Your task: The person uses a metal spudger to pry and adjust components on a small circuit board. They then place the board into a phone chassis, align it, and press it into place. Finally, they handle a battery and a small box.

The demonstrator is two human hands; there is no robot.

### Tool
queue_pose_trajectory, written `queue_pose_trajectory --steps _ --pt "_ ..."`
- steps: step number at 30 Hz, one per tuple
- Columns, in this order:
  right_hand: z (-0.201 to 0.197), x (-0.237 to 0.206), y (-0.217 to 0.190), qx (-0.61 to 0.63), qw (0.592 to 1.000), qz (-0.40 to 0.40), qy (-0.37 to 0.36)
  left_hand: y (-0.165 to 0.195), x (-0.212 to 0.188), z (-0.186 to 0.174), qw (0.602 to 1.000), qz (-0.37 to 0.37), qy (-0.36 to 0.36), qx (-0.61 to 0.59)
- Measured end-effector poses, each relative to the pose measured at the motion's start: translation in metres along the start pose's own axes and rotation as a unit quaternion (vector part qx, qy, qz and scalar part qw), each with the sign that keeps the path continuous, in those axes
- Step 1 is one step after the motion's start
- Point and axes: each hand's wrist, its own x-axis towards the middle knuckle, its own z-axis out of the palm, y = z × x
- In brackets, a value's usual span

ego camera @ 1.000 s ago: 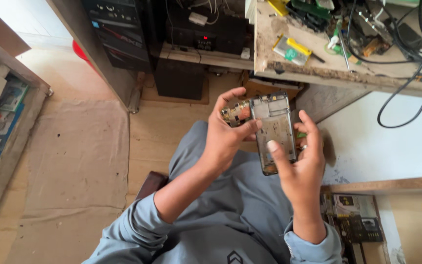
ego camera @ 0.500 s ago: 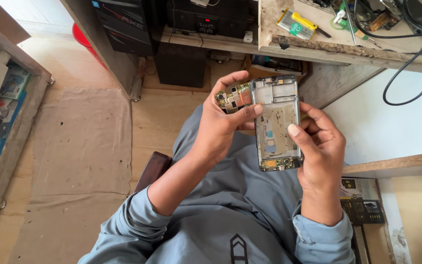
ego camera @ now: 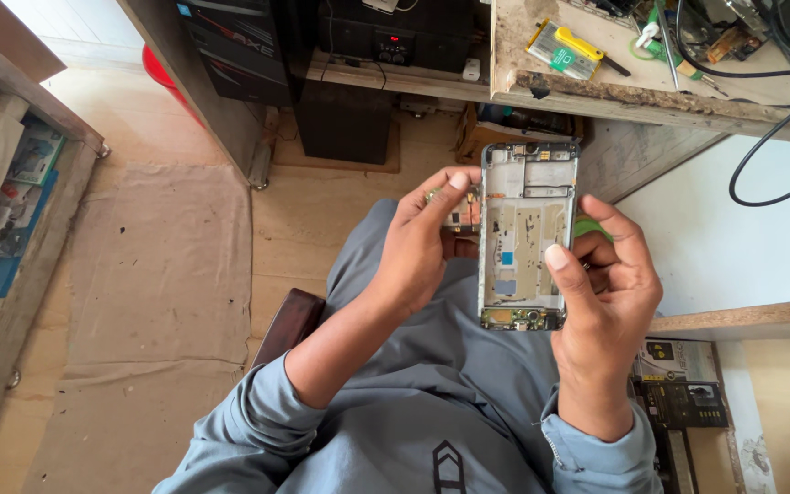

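My right hand [ego camera: 607,293] grips an opened phone frame [ego camera: 525,233] by its right edge, thumb lying across the inner face. The frame stands upright over my lap and shows bare metal, a small blue part and a green board strip at its lower end. My left hand [ego camera: 422,242] pinches a small circuit board [ego camera: 462,218] just left of the frame's upper part, close against its edge. Both forearms wear grey sleeves.
A worn wooden workbench [ego camera: 614,87] lies ahead with a yellow-green tool [ego camera: 564,50], black cables [ego camera: 779,119] and loose parts. Dark equipment boxes [ego camera: 340,82] stand under it. A wooden stool edge [ego camera: 290,320] shows by my left elbow. Cloth covers the floor at left.
My left hand has drawn the small board down from the frame's top corner to its left side. The frame has come more upright and my right thumb has slid lower.
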Motion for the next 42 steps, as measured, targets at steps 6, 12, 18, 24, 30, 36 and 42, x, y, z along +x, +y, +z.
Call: queue_pose_trajectory --steps 6,12,18,24,30,36,42 --pt "-0.005 -0.002 0.003 -0.056 0.998 0.01 0.009 -0.01 0.004 0.003 1.0 -0.003 0.016 -0.002" --pt "-0.011 0.003 0.006 -0.007 1.0 0.005 0.007 -0.002 -0.001 0.009 1.0 0.001 0.023 0.006" --pt "-0.017 0.006 0.012 -0.013 1.0 -0.007 0.008 0.006 -0.002 0.006 0.992 0.017 -0.052 0.113" --pt "-0.016 0.008 0.016 -0.032 0.999 0.008 -0.006 -0.001 0.0 0.001 0.986 0.023 -0.075 0.146" --pt "-0.016 0.011 0.011 -0.003 0.998 0.04 -0.057 -0.001 0.0 0.0 0.99 0.024 -0.067 0.123" --pt "-0.015 0.014 0.009 0.006 0.997 0.038 -0.06 0.0 -0.005 0.006 0.99 0.008 -0.062 0.125" --pt "-0.011 0.009 0.008 -0.019 0.998 0.044 -0.045 -0.003 -0.005 0.004 0.988 0.037 -0.061 0.139"
